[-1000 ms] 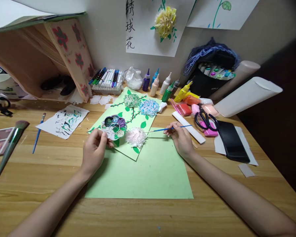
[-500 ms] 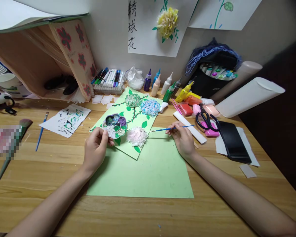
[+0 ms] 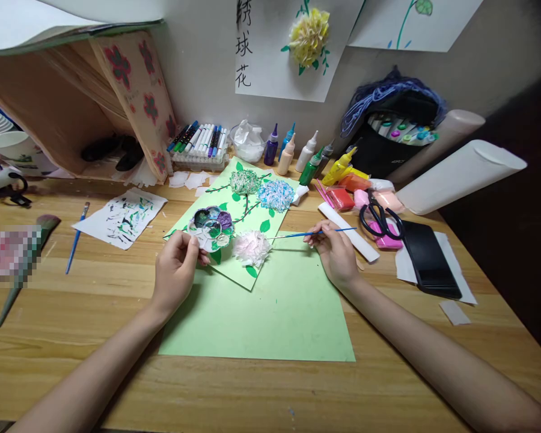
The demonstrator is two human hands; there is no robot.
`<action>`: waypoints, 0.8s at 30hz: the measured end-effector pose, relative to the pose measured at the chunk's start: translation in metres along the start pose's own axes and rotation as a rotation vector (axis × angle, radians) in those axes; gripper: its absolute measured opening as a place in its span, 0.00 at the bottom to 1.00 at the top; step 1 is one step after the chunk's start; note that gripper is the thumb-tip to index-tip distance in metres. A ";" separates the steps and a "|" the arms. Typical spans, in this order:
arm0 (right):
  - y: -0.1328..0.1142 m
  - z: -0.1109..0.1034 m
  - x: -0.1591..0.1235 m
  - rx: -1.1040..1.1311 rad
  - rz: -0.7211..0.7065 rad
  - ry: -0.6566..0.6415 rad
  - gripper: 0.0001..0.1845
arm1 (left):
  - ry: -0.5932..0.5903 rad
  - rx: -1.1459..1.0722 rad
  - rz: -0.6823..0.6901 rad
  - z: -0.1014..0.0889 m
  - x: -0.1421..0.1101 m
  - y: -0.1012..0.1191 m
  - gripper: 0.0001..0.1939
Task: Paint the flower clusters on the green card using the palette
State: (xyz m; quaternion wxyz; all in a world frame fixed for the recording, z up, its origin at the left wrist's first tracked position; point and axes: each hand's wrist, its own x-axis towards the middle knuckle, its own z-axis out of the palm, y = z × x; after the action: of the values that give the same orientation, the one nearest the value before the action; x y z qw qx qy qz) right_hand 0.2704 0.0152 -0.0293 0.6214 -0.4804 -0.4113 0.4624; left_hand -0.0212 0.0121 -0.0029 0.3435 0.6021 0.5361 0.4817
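Observation:
My left hand [image 3: 178, 261] pinches the edge of a flower-shaped paint palette [image 3: 210, 229], whose wells carry dark, purple and green paint. The palette is over the lower left of a pale green card [image 3: 234, 273] with painted branches and leaves. Three ruffled paper flowers sit on that card: a green one [image 3: 245, 181], a blue one [image 3: 276, 195] and a pale pink one [image 3: 251, 248]. In my right hand [image 3: 331, 249] is a thin blue paintbrush [image 3: 315, 233], held nearly level, its tip close to the pink flower's right edge. Beneath lies a larger green sheet [image 3: 270, 328].
Paint bottles [image 3: 286, 155] and a box of markers [image 3: 201, 144] line the wall. Black scissors [image 3: 381, 219], clay packets [image 3: 341, 198] and a black phone-like slab [image 3: 428, 261] lie right. Left are a paint-smeared paper [image 3: 124, 219], another blue brush [image 3: 76, 243] and a large brush [image 3: 31, 258].
The view has shifted very slightly. Both hands, the palette and the paintbrush stay essentially where they were.

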 end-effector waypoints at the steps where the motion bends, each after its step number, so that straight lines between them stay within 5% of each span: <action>1: 0.000 0.000 0.000 -0.010 -0.005 -0.008 0.11 | -0.001 0.000 -0.002 0.000 0.000 0.000 0.12; 24: 0.003 -0.002 0.000 0.069 0.050 -0.006 0.13 | 0.000 0.000 0.008 0.000 0.000 0.000 0.12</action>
State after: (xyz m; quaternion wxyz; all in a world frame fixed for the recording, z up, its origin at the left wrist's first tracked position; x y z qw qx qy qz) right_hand 0.2716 0.0156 -0.0328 0.6244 -0.4676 -0.3849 0.4933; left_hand -0.0209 0.0124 -0.0032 0.3414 0.6044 0.5337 0.4830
